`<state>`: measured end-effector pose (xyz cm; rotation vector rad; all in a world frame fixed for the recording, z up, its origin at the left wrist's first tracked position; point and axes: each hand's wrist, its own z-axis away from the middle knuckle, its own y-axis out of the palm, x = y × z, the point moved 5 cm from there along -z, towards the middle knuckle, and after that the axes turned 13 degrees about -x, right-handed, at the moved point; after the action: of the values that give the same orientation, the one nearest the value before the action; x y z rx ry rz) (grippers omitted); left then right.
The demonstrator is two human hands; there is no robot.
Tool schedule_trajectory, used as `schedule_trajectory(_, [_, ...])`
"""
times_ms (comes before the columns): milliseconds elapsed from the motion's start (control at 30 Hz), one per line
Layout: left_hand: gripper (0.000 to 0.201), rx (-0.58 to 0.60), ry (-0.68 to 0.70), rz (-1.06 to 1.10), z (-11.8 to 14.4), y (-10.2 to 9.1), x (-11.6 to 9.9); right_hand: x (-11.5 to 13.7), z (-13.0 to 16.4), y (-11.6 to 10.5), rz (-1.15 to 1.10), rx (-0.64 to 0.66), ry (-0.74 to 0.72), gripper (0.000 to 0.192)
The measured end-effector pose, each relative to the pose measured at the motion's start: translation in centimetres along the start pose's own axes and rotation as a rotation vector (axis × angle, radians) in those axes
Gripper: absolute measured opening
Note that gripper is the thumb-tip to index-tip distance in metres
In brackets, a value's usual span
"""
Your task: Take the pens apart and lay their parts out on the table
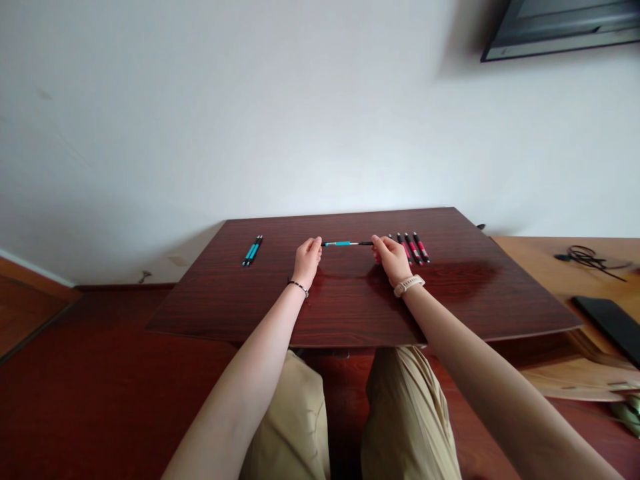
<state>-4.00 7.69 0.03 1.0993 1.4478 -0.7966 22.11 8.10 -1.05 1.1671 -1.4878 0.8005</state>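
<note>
1. Your left hand sits just left of the frame's centre, fingers curled in, pinching the left end of a teal pen at its fingertips.
2. Your right hand sits just right of centre, fingers likewise closed, gripping the dark right end of the same pen.
3. The teal pen runs level between your two hands, near the far middle of the tabletop; whether it touches the wood or is held just above it you cannot tell from this view.
4. Just right of your right hand, a row of red pens lies side by side on the tabletop, slanted slightly, the nearest one almost touching your fingers.
5. Toward the left of the tabletop, well apart from your left hand, two more teal pens lie close together.
6. A thin bracelet circles your left wrist, and a pale watch your right.
7. At the right edge of the frame, a lighter wooden surface carries a coiled black cable and a flat black device.
</note>
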Motion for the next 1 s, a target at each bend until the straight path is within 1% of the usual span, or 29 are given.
schedule_trajectory(233, [0.053,0.035,0.028,-0.021,0.1,0.4,0.2,1.3,1.0,0.9,-0.042,0.119,-0.005,0.047])
schedule_trajectory(367, [0.053,0.014,0.022,-0.018,0.1,0.3,0.1,1.7,1.2,1.1,-0.057,0.164,-0.014,0.050])
schedule_trajectory(467, [0.054,0.016,0.021,-0.017,0.2,0.3,0.0,1.4,1.2,1.1,0.000,0.161,-0.015,0.050])
schedule_trajectory(567, [0.054,0.033,0.026,-0.016,0.3,0.4,-0.1,0.9,1.1,1.0,0.093,0.145,-0.018,0.059])
schedule_trajectory(667, [0.054,0.027,0.033,-0.032,0.3,0.5,-0.1,0.8,1.1,1.2,0.062,0.161,-0.011,0.053])
schedule_trajectory(767, [0.054,0.015,0.040,-0.051,0.2,0.4,0.0,1.0,1.1,1.4,-0.010,0.199,-0.008,0.058])
schedule_trajectory(867, [0.054,0.026,0.045,-0.059,0.1,0.4,0.1,1.1,1.1,1.4,0.012,0.203,-0.030,0.051])
schedule_trajectory(1000, [0.053,0.049,0.056,-0.064,0.2,0.5,0.1,0.9,1.2,1.3,0.079,0.183,0.011,0.059])
